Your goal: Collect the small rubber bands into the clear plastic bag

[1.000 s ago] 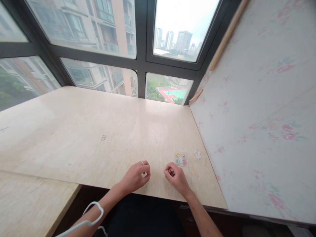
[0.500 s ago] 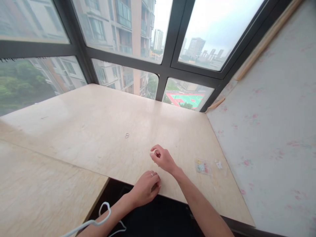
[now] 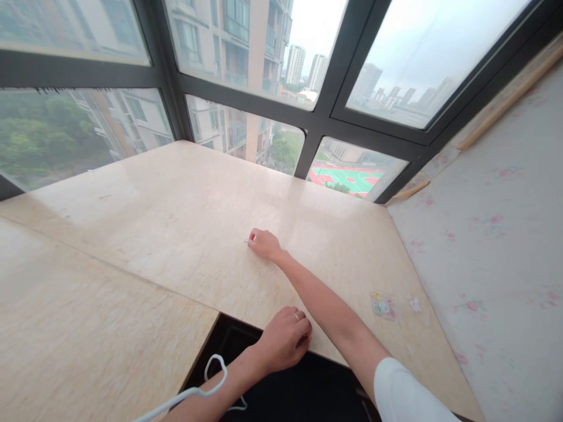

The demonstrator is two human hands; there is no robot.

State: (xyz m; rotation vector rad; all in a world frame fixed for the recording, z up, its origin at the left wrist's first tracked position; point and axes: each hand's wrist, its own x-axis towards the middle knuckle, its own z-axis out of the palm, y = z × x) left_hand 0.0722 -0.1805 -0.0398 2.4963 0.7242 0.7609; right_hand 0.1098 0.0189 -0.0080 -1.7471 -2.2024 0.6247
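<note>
My right hand (image 3: 264, 244) is stretched out over the beige marble-patterned counter (image 3: 211, 199), thumb and forefinger pinched. At its fingertips a bit of the small metal rings (image 3: 246, 241) shows; the fingers cover the rest. My left hand (image 3: 288, 339), with a ring on one finger, rests at the counter's near edge. Its fingers are curled inward, and whatever they may hold is hidden.
A clear plastic case (image 3: 383, 305) with small coloured pieces lies on the right, beside a small white item (image 3: 414, 303). A white cable (image 3: 215, 375) loops over my left forearm. Dark-framed windows (image 3: 246, 105) and a floral wall (image 3: 492, 264) border the counter.
My right hand has reached forward and left to the small metal rings and closed on them. The left hand stays at the near edge. The camera view has shifted left.
</note>
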